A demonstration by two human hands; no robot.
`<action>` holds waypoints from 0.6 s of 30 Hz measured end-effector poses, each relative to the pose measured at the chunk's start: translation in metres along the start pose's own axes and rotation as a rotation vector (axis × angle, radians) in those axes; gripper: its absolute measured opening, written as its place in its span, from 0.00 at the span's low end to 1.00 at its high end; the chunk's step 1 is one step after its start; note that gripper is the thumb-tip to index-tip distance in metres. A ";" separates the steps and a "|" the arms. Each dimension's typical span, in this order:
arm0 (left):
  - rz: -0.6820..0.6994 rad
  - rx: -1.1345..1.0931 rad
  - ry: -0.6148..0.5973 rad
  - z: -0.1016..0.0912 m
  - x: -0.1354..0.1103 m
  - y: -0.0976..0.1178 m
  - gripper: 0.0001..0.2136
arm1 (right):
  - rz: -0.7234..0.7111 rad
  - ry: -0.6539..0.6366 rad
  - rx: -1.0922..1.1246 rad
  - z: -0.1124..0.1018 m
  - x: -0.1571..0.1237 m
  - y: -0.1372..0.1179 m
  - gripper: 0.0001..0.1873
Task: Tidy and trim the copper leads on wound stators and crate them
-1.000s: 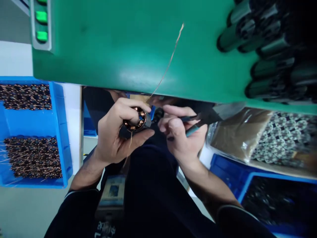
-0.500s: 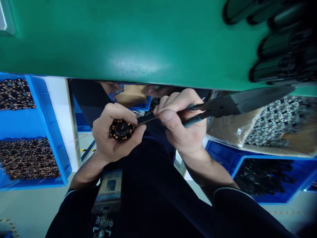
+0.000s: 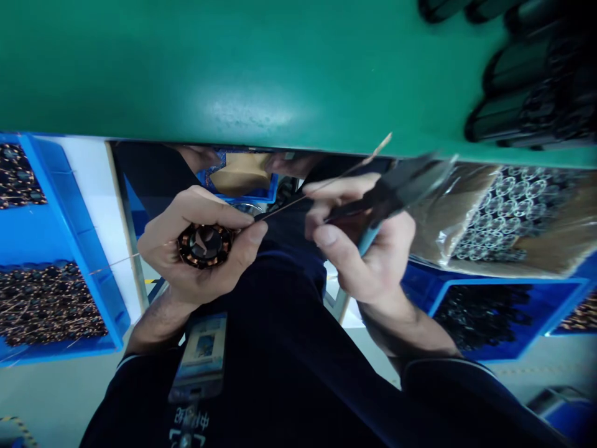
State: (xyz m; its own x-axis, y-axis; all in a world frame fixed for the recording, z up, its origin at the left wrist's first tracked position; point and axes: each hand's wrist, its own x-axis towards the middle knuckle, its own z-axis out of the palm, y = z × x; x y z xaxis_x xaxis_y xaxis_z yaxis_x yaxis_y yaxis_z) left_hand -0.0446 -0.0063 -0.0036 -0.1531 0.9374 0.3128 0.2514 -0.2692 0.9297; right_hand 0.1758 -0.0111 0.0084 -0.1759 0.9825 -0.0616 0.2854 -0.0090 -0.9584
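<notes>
My left hand (image 3: 186, 249) is closed around a small round stator (image 3: 205, 244) wound with copper coils, held over my lap below the green table edge. A thin copper wire (image 3: 326, 183) runs from the stator up to the right, its free end showing against the green top. My right hand (image 3: 368, 249) is closed on pliers (image 3: 396, 186) with blue-green handles, the dark jaws pointing right and blurred. The right thumb and fingers sit beside the wire.
A green table top (image 3: 242, 68) fills the upper view, with dark cylinders (image 3: 536, 74) at its right. A blue bin (image 3: 56, 261) of wound stators stands left. At right are a bag of white ring parts (image 3: 508, 211) and another blue bin (image 3: 489, 311).
The left hand has shifted left and down with the stator. The right hand has tilted the pliers, and the wire now stretches up to the right.
</notes>
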 end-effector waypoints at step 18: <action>0.058 -0.002 -0.096 -0.002 -0.007 -0.010 0.08 | -0.104 -0.131 -0.239 -0.021 -0.005 -0.002 0.30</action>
State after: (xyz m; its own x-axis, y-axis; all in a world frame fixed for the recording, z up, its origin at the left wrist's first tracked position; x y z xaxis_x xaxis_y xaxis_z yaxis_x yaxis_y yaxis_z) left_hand -0.0481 -0.0103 -0.0148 -0.0458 0.9372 0.3457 0.2550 -0.3236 0.9112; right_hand 0.1957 -0.0126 0.0160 -0.3316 0.9433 -0.0170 0.4704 0.1497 -0.8697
